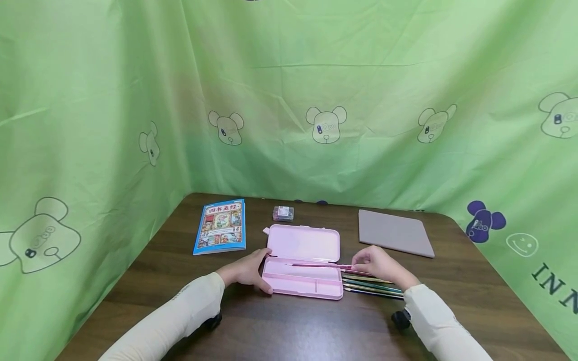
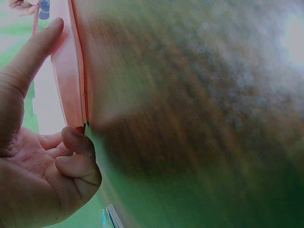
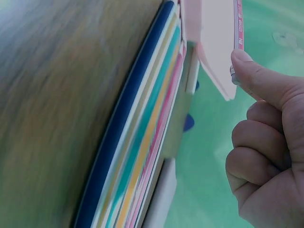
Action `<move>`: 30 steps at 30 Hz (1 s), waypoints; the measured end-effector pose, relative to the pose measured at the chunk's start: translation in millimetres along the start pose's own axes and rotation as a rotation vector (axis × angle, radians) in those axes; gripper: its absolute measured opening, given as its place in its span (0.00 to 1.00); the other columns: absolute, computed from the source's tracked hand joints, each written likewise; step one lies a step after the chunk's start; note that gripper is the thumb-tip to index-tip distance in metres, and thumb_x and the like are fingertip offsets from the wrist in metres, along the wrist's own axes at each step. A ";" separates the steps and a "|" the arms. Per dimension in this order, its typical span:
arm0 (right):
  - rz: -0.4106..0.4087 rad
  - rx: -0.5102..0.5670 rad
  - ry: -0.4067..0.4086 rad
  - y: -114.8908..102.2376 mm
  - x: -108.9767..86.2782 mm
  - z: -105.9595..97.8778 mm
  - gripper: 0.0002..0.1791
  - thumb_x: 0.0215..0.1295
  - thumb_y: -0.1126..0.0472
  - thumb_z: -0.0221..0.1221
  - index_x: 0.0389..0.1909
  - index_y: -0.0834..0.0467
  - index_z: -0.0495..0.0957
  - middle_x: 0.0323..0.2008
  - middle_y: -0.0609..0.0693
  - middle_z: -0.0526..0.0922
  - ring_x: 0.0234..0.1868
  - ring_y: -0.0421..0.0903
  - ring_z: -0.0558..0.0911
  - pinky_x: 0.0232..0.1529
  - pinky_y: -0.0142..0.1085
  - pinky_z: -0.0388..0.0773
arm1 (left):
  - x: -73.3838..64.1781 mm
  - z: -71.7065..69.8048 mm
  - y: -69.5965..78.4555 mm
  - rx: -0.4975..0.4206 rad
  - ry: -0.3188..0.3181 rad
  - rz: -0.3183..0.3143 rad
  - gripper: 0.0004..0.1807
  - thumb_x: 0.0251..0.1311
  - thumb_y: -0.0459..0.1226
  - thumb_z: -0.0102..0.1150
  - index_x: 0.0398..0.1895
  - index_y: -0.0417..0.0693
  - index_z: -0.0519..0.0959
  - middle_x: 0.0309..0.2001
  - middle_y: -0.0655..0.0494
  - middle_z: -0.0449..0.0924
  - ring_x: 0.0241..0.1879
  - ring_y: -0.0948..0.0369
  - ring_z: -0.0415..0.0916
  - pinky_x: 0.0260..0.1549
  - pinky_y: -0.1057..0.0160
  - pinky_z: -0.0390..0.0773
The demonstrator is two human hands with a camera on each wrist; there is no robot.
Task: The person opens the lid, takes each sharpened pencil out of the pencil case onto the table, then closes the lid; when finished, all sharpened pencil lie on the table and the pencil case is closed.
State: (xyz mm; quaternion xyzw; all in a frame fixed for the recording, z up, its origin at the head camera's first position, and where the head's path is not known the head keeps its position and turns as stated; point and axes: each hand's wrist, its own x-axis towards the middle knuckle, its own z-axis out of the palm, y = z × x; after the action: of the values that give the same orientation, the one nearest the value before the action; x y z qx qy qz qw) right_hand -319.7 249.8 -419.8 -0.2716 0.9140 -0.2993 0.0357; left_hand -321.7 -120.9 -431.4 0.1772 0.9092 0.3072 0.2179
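Observation:
A pink pencil case [image 1: 301,285] lies with its lid [image 1: 304,244] folded back on the table. At its left end my left hand [image 1: 247,268] grips it, thumb along the front side and fingers curled at the far corner, as the left wrist view [image 2: 71,85] also shows. My right hand [image 1: 375,261] pinches a pink pencil [image 1: 318,265] near one end between thumb and forefinger. The pencil's other end reaches over the case's long compartment. Below the right hand, several coloured pencils [image 3: 137,142] lie side by side against the case's right end.
A blue picture-covered book [image 1: 221,226] lies at the back left. Behind the case sits a small clear box [image 1: 283,213] with a white label. A flat grey notebook-like slab [image 1: 395,232] rests at the back right. Green printed cloth [image 1: 280,165] hangs around the wooden table [image 1: 293,331].

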 end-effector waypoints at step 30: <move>0.078 0.104 0.019 43.4 -89.8 -38.5 0.06 0.56 0.62 0.63 0.26 0.61 0.81 0.14 0.33 0.60 0.16 0.27 0.57 0.15 0.26 0.60 | 0.1 -2.0 1.3 0.007 -0.005 -0.002 0.58 0.35 0.51 0.75 0.69 0.46 0.51 0.68 0.44 0.54 0.64 0.49 0.58 0.63 0.43 0.59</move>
State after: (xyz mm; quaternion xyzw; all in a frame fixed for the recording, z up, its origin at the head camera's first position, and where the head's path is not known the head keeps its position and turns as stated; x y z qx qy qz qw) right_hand -272.7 345.9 -421.7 -0.2307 0.9074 -0.3473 0.0528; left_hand -322.5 -120.8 -429.1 0.1777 0.9100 0.3035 0.2197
